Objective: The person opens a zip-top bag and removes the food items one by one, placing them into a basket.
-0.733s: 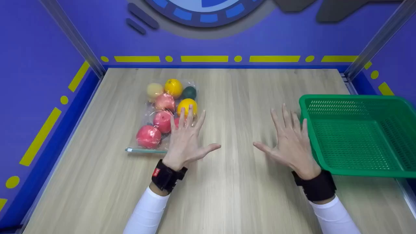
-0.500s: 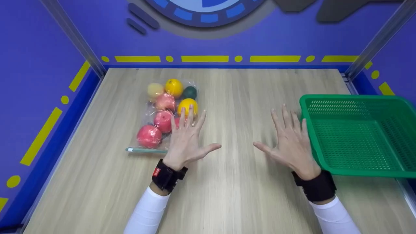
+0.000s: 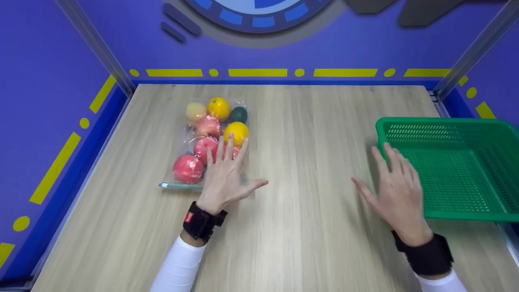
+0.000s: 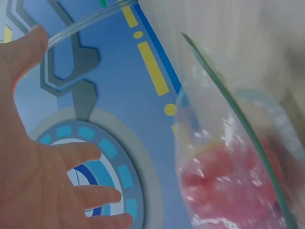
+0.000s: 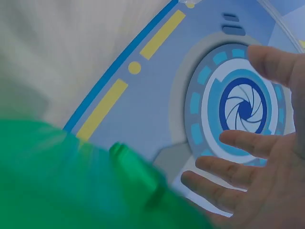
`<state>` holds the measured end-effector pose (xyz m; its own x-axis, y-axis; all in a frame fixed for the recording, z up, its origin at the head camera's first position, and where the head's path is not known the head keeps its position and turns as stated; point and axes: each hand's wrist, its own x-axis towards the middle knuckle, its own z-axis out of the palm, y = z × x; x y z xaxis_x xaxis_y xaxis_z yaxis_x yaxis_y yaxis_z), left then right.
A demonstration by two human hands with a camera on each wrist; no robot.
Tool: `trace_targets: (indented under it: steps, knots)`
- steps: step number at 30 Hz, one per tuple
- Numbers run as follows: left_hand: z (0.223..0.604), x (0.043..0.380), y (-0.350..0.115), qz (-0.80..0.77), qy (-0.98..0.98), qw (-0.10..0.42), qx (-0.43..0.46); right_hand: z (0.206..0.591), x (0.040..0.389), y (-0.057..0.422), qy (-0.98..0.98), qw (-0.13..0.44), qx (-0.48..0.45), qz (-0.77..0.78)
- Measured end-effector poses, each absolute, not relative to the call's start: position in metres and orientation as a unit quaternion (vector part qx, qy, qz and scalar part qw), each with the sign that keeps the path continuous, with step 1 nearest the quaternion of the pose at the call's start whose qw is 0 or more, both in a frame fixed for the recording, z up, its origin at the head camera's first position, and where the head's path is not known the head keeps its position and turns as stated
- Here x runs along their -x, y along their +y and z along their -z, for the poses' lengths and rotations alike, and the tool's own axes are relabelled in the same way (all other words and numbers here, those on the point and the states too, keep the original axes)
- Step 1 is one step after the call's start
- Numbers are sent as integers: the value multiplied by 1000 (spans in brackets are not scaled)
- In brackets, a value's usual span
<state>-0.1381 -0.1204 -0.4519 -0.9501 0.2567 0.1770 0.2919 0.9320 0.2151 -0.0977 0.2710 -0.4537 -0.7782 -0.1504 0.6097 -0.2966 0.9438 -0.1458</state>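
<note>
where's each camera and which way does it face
Head: on the head, facing forward and down at the fruit bag and basket; left hand, right hand, sleeves show.
Left wrist: on that wrist, facing fruit bag and wall; left hand shows.
Right wrist: on that wrist, facing basket and wall; right hand shows.
Wrist views share the round emblem.

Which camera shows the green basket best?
The head view: most of the green basket shows there, fairly sharply. The right wrist view catches a blurred part; the left, only a green speck, perhaps it.

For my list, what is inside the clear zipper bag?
Two yellow-orange fruits, a pale fruit, a dark green fruit, several red fruits; what the left hand covers cannot be seen.
</note>
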Motion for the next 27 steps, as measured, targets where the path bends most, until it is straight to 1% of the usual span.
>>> trace_targets:
  steps: [5, 12, 18, 22, 27]
  knots:
    - [458, 136, -136, 123, -981, 86, 120, 455, 82, 300, -935, 325, -82, -118]
    - [466, 133, -150, 135, -982, 82, 108, 477, 71, 329, -931, 346, -69, -92]
    - [471, 129, -158, 141, -983, 73, 93, 493, 72, 329, -926, 354, -64, -116]
    - [472, 127, -159, 149, -983, 64, 87, 495, 79, 323, -919, 372, -70, -113]
    - [473, 126, -160, 154, -983, 59, 82, 497, 83, 317, -918, 375, -70, -111]
